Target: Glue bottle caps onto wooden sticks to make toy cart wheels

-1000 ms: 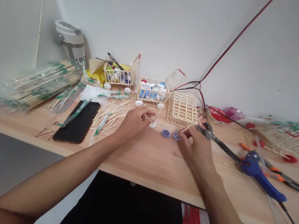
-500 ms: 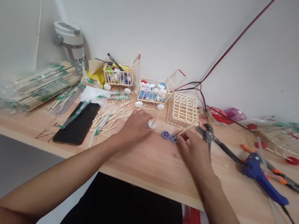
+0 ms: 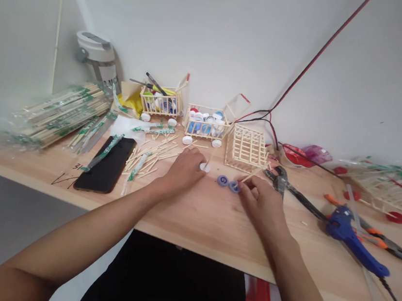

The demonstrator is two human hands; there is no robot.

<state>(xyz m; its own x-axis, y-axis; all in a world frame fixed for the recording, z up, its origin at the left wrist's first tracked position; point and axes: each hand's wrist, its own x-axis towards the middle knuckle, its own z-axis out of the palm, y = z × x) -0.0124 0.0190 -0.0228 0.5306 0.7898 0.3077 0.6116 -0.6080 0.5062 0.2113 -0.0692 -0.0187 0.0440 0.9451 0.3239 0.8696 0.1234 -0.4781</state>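
My left hand (image 3: 186, 166) has its fingers curled at the rim of a white bottle cap (image 3: 205, 167) on the table. A thin wooden stick (image 3: 210, 157) stands up from that cap. In my right hand (image 3: 262, 202), thumb and fingers pinch a short wooden stick (image 3: 248, 177). Its fingertips rest at a blue bottle cap (image 3: 233, 187); whether they touch it I cannot tell. Another blue cap (image 3: 222, 180) lies just left of it. Behind my right hand sits a slatted stick basket (image 3: 247, 148).
Two small stick carts (image 3: 206, 122) (image 3: 161, 101) filled with caps stand near the wall. Cut sticks (image 3: 152, 157) and a phone (image 3: 106, 165) lie left. Pliers (image 3: 280, 179), a blue glue gun (image 3: 342, 224) and orange-handled pliers (image 3: 377, 235) lie right. Bagged chopsticks (image 3: 62, 114) fill the far left.
The view has shifted slightly. My right fingers have moved a little off the right blue cap, showing more of it. My left hand stays at the white cap.
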